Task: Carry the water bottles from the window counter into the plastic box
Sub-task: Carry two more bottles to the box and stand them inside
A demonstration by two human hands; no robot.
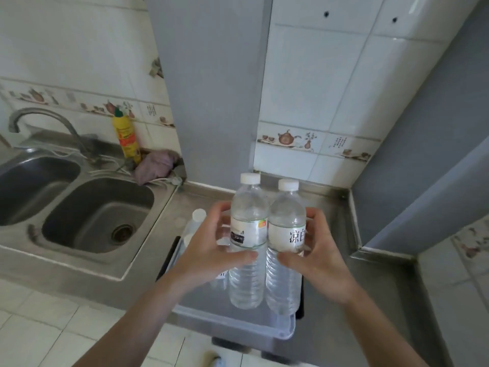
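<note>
— Tiled kitchen walls and a steel counter fill the background, with a double sink set into the steel. How far along does the job look?

— Partway, I'd say. The plastic box sits at the counter's front edge, to the right of the sink, and at least one capped bottle already stands at the box's far left corner, half hidden behind the left hand. How many more wait at the window I can't tell; no window shows.

— And the two being carried?

— Both hang upright above the box, side by side and touching. The left bottle and the right bottle have their bases over the box's open middle, not yet set down. So what's left, as I judge it, is lowering this pair, then any further trips.

— The hands?

— Each grips one bottle around the label band. The left hand wraps its bottle with the thumb across the front and fingers curled behind. The right hand mirrors it on the other bottle. Both forearms reach in from below, converging over the box.

— Anything else near the box?

— Beyond the sink, a yellow bottle and a crumpled cloth.
</note>
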